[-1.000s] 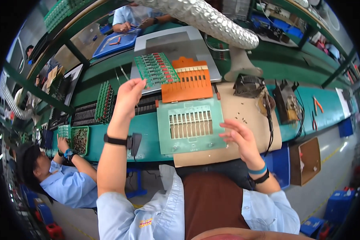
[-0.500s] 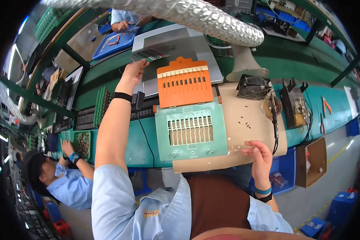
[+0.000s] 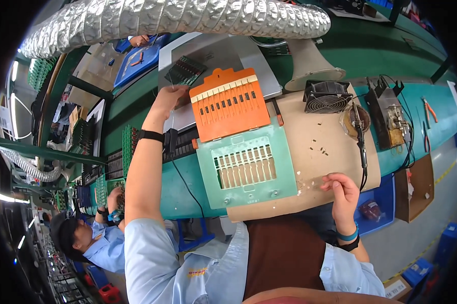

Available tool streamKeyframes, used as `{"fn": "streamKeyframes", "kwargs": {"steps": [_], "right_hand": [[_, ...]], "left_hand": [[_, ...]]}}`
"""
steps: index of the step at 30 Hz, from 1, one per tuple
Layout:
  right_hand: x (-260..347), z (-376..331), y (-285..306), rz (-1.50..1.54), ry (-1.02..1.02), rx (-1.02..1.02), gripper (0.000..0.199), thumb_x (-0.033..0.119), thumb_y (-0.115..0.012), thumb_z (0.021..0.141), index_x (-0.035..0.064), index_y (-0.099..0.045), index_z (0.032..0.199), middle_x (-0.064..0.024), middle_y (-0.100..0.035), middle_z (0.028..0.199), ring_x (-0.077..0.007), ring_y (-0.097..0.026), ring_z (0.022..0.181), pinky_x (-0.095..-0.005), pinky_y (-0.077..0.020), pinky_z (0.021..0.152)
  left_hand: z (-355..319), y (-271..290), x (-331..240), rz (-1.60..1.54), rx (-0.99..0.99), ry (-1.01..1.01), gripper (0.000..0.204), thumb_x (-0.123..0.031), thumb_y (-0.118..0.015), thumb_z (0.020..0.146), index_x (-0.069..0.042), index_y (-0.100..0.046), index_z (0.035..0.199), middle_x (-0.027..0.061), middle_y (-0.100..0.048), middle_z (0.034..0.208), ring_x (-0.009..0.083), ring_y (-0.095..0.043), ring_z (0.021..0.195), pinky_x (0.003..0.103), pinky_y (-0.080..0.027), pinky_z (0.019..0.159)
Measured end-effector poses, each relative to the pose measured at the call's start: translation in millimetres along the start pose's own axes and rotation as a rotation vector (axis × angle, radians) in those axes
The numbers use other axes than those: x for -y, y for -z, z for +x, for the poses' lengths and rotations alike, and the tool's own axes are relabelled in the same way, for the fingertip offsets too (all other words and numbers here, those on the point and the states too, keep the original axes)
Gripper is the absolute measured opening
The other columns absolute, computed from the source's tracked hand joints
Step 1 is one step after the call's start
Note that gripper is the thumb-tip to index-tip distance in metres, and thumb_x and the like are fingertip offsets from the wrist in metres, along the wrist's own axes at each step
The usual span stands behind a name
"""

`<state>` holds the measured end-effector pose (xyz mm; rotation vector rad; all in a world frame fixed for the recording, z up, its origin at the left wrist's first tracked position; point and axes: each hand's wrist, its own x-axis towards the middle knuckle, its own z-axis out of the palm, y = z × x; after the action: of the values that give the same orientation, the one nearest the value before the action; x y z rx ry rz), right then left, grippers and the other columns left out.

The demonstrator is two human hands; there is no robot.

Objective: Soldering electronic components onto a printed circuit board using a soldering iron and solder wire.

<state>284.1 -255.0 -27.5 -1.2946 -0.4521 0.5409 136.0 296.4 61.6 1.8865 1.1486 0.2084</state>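
Observation:
My left hand reaches to the far left, beside the orange lid. Its fingers are curled together at the near edge of a green circuit board lying on a grey metal plate; whether they touch the board, or grip anything, is hidden. The orange lid stands hinged up from a pale green slotted frame and carries a row of small black parts. My right hand hovers at the near right edge of brown paper, palm up, fingers loosely bent and apart, holding nothing.
Small dark parts lie scattered on the paper. A black fan, a soldering iron and a metal device stand on the right, with pliers beyond. A silver duct hangs overhead. At left sits a co-worker.
The view has shifted, so the bench sits slightly turned. By the metal plate, the circuit board shows more of its face and my left hand sits nearer me from it. My right hand stays open.

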Motion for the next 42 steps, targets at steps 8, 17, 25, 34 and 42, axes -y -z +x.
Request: {"fn": "streamKeyframes", "kwargs": {"steps": [8,17,25,34,42], "right_hand": [[2,-9,5,-0.023,-0.010,-0.064,0.017,0.000,-0.054,0.103,-0.0040,-0.067,0.113,-0.0126,-0.072,0.101,-0.0162,-0.067,0.082,-0.0293,-0.0537,0.078],[2,-15,1,-0.001,-0.023,-0.028,0.016,0.000,-0.054,0.103,-0.0037,-0.067,0.111,-0.0101,-0.072,0.099,-0.0150,-0.066,0.082,-0.0282,-0.0535,0.078],[-2,-12,6,-0.015,-0.014,-0.018,0.016,0.002,-0.054,0.104,-0.0043,-0.066,0.112,-0.0118,-0.071,0.100,-0.0167,-0.067,0.082,-0.0292,-0.0543,0.080],[-11,-1,-3,0.008,-0.008,0.063,0.017,0.005,-0.052,0.107,-0.0042,-0.064,0.115,-0.0136,-0.070,0.104,-0.0194,-0.069,0.086,-0.0314,-0.0567,0.084],[-12,-4,-15,0.011,-0.022,0.099,0.016,0.004,-0.051,0.107,-0.0037,-0.063,0.115,-0.0142,-0.070,0.107,-0.0198,-0.069,0.087,-0.0315,-0.0568,0.083]], "left_hand": [[16,-13,-17,0.091,-0.069,-0.039,0.027,-0.017,-0.060,0.103,0.000,-0.076,0.116,0.0076,-0.076,0.105,0.0195,-0.069,0.099,0.031,-0.051,0.090],[36,-14,9,0.097,-0.219,-0.329,0.030,-0.015,-0.053,0.106,-0.003,-0.073,0.126,0.0020,-0.076,0.109,0.0087,-0.048,0.068,0.026,-0.044,0.065],[-146,-12,-54,0.038,-0.231,-0.381,0.029,-0.016,-0.053,0.106,-0.003,-0.069,0.127,0.0072,-0.077,0.105,0.0124,-0.055,0.057,0.030,-0.051,0.061],[-304,22,22,0.374,-0.745,-0.167,0.027,-0.014,-0.054,0.107,-0.003,-0.069,0.126,0.0129,-0.080,0.096,0.0147,-0.056,0.053,0.031,-0.047,0.055],[-335,31,69,0.015,-0.683,-0.026,0.027,-0.015,-0.055,0.107,-0.002,-0.069,0.127,0.0120,-0.080,0.096,0.0128,-0.055,0.052,0.030,-0.048,0.055]]}}
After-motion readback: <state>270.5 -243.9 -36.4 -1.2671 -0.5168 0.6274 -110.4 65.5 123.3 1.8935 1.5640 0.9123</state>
